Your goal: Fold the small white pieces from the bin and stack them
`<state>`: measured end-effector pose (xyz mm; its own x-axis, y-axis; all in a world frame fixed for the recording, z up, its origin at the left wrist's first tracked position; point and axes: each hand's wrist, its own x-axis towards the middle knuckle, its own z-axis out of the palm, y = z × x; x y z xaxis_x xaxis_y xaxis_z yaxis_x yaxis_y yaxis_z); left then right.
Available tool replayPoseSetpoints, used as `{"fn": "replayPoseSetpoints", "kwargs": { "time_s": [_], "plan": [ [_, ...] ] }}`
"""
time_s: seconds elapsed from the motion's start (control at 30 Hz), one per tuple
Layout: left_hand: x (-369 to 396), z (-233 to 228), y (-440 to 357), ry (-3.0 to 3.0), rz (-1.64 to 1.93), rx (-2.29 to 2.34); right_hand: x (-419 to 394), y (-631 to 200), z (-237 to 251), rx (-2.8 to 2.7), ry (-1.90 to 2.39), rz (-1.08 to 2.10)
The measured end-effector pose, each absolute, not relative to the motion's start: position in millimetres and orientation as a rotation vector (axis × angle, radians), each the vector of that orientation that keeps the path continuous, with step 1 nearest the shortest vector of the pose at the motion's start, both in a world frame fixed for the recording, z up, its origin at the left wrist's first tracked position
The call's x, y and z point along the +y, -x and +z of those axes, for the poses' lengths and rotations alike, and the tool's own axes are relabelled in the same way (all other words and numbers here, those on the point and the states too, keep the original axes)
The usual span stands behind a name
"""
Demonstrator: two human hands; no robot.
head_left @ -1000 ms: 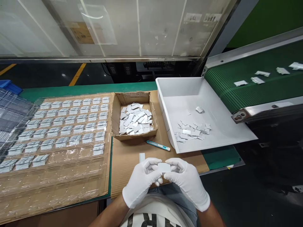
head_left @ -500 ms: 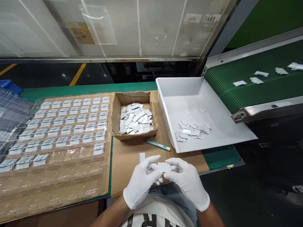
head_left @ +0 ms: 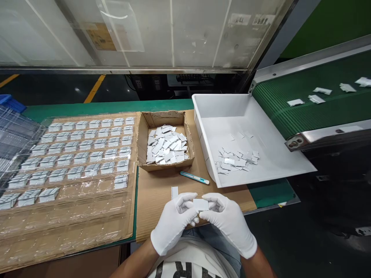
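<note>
Between my two white-gloved hands is a small flat white rectangular piece (head_left: 201, 205), its face turned up toward me. My left hand (head_left: 176, 222) pinches its left edge, and my right hand (head_left: 227, 220) grips the right edge between thumb and fingers. Just beyond my left hand a similar narrow white piece (head_left: 174, 192) lies on the brown cardboard sheet (head_left: 153, 208). A teal and white utility knife (head_left: 194, 177) rests farther out on that cardboard. Behind it stands a cardboard box (head_left: 165, 167) heaped with loose white pieces (head_left: 166, 144).
On the left, a clear compartmented tray (head_left: 95, 210) holds rows of stacked white pieces (head_left: 79, 157). A white bin (head_left: 278, 166) with scattered pieces sits at the right, under the end of a green conveyor belt (head_left: 319, 112) carrying several pieces. A blue crate (head_left: 13, 103) stands far left.
The view has shifted very slightly. Both hands keep hold of the same white piece in nearly the same place, and the pieces on the belt look almost unmoved.
</note>
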<state>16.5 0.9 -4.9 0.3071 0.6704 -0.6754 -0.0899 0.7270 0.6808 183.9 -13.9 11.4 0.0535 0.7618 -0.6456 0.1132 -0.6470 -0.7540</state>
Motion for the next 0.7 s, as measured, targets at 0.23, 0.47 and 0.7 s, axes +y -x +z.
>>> {"fn": "replayPoseSetpoints", "kwargs": {
  "time_s": [0.23,0.47,0.7],
  "plan": [
    [1.7,-4.6,-16.0,-0.628,0.555,1.159,-12.2,-181.4,13.7,-0.878,1.854,1.608],
    [1.8,-0.8,-16.7,-0.716,0.533,1.237,-17.7,-181.4,9.6,-0.876,1.830,1.544],
    [5.1,2.0,-15.9,-0.824,0.542,1.230,-19.9,-183.2,11.3,-0.943,1.812,1.454]
  ]
}}
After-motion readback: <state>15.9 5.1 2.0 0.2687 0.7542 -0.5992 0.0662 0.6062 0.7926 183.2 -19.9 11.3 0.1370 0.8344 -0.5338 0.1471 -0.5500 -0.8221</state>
